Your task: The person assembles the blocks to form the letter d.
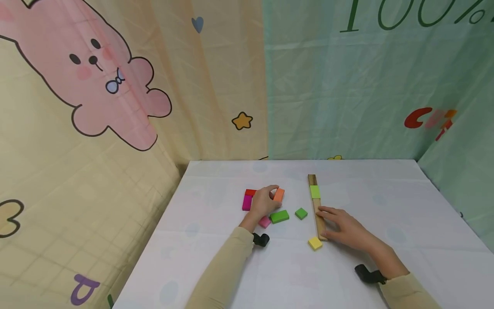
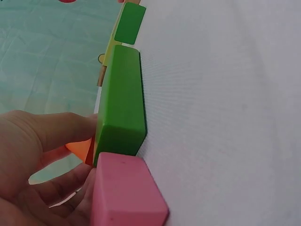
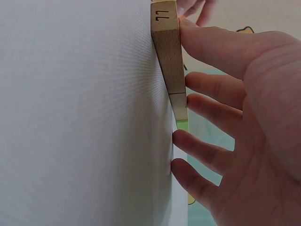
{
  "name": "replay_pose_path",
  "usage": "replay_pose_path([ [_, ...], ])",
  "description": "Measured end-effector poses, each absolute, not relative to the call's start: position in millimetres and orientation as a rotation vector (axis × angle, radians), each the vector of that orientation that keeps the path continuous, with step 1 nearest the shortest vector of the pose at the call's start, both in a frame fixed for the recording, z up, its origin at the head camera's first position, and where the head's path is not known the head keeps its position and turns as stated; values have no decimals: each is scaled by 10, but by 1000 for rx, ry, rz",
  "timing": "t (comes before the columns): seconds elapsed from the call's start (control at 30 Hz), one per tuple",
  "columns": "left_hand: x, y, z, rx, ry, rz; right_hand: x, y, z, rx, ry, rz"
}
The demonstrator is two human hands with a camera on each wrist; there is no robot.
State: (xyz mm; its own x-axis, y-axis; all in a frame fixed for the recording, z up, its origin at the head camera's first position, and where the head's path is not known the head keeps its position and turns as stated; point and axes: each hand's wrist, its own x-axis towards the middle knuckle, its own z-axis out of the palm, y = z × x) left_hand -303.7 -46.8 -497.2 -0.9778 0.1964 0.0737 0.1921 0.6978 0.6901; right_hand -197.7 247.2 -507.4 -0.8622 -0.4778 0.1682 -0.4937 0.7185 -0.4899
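Observation:
My left hand (image 1: 264,202) pinches an orange block (image 1: 279,195) between thumb and fingers; in the left wrist view the green block (image 2: 120,99) and pink block (image 2: 127,188) partly hide that orange block. Both blocks lie just below the hand on the table. Against a straight row of wooden blocks (image 1: 320,219), my right hand (image 1: 345,228) rests its extended fingers and thumb along the right side. A light green block (image 1: 315,192) sits within this row, towards its far end. The near wooden block (image 3: 167,47) carries engraved marks on its end.
Red (image 1: 250,192) and magenta (image 1: 247,202) blocks lie left of my left hand. A small green block (image 1: 301,213) lies between the hands, and a yellow block (image 1: 314,243) by the row's near end. Behind the white table (image 1: 216,266) hang printed curtains (image 1: 216,86).

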Motion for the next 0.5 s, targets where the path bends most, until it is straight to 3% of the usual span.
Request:
replay_pose_path([
  [0.5,-3049,-401,-4912,263,2898,1167,-1987,2481,-5090,823,-2886,834],
])
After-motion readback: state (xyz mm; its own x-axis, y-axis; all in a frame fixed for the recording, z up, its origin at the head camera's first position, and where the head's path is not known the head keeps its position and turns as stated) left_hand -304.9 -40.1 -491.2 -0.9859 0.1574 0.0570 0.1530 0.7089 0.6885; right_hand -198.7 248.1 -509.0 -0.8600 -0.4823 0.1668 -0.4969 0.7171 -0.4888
